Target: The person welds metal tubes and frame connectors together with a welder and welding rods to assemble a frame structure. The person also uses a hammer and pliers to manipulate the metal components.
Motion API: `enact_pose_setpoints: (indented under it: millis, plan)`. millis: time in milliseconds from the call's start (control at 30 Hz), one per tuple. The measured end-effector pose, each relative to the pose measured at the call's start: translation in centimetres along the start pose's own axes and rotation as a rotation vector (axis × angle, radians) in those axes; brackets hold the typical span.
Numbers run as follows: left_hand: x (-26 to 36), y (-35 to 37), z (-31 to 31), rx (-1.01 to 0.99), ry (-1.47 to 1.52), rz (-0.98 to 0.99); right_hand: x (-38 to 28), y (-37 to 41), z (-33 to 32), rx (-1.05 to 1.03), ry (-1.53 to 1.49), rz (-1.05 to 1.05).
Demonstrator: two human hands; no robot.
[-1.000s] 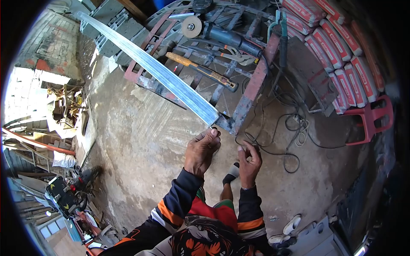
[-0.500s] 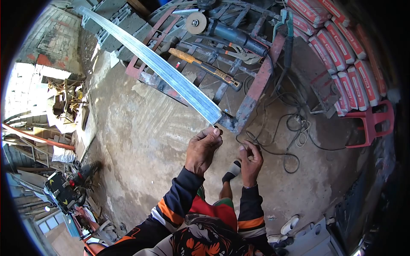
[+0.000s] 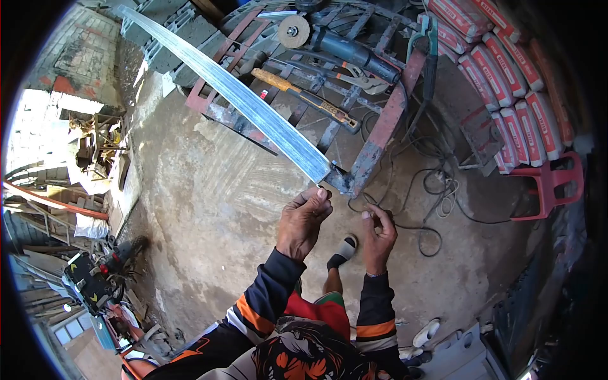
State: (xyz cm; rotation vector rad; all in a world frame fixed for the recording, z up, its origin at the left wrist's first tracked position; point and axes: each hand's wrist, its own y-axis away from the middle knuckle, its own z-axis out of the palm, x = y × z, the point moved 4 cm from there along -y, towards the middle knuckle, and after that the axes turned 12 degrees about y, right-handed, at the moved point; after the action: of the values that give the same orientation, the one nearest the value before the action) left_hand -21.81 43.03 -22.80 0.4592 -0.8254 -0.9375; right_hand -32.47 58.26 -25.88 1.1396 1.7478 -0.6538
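A long silvery metal bar [image 3: 244, 104] lies slantwise across a rusty metal frame [image 3: 373, 149], its near end at the frame's front corner. Just below that end is my left hand [image 3: 301, 225], thumb and fingers pinched together, its fingertips close to the bar. Whatever they hold, if anything, is too small to make out. To the right, over the floor, my right hand [image 3: 379, 240] is held up with its fingers curled in toward the thumb. I cannot make out anything between them.
On the frame rest an orange-handled hammer [image 3: 307, 99], an angle grinder [image 3: 348, 50] and pliers [image 3: 364, 79]. A clamp-like green tool [image 3: 430, 47] hangs at its right edge. Black cables [image 3: 430, 209] loop over the floor beside a red plastic chair [image 3: 548, 187] and stacked bags [image 3: 538, 123].
My right hand has shifted slightly right and down. The left hand has barely moved, and the bar and tools lie as before.
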Motion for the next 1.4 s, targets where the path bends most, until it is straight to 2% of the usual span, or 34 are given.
enact_pose_setpoints:
  millis: [300,367,467,733,867,933,1033,1067,1133,1167,1200,1233,1267,1300,1367,1400]
  plan:
    - [-0.3,0.3,0.2,0.059,0.047,0.026,-1.9,-4.0,-1.8,0.098,-0.034,-0.054]
    - [-0.3,0.4,0.3,0.062,0.042,0.03,-2.4,-4.9,-2.5,0.058,0.047,-0.059]
    - [-0.4,0.3,0.2,0.065,0.04,0.03,-3.1,-6.7,-2.9,0.126,-0.004,-0.115]
    - [-0.4,0.5,0.3,0.09,0.108,0.012,-5.1,-10.4,-2.5,0.126,-0.062,-0.149]
    - [-0.5,0.3,0.1,0.09,0.118,0.011,-8.6,-13.1,-2.8,0.187,0.057,-0.199]
    - [-0.6,0.3,-0.2,0.066,0.138,0.017,-11.9,-15.5,-2.3,0.236,0.183,-0.44]
    - [-0.7,0.2,-0.2,0.023,0.16,0.011,-15.7,-19.5,-1.7,0.255,0.214,-0.572]
    - [-0.7,0.2,-0.2,0.022,0.163,0.011,-16.4,-20.7,-1.8,0.224,0.244,-0.512]
    - [-0.7,0.0,-0.1,0.004,0.183,0.006,-17.4,-22.1,-2.4,0.257,0.194,-0.517]
    - [-0.8,-0.1,0.0,-0.01,0.182,-0.008,-17.4,-22.7,-3.0,0.283,0.143,-0.506]
    - [-0.9,-0.2,-0.2,-0.005,0.166,-0.003,-16.0,-23.8,-3.8,0.34,0.118,-0.411]
    - [-1.0,-0.2,-0.2,0.007,0.156,0.007,-12.9,-25.9,-4.9,0.435,0.056,-0.383]
    - [-0.8,0.0,0.1,0.033,0.133,0.01,-10.4,-28.1,-6.0,0.456,0.121,-0.331]
    - [-0.6,0.4,0.5,0.093,0.117,0.008,-8.2,-29.5,-6.6,0.464,0.188,-0.266]
    - [-0.8,0.1,0.0,0.017,0.138,0.006,-5.6,-31.9,-5.3,0.438,0.252,-0.227]
    - [-0.8,0.1,-0.1,0.003,0.146,0.011,-4.0,-33.7,-4.3,0.355,0.238,-0.28]
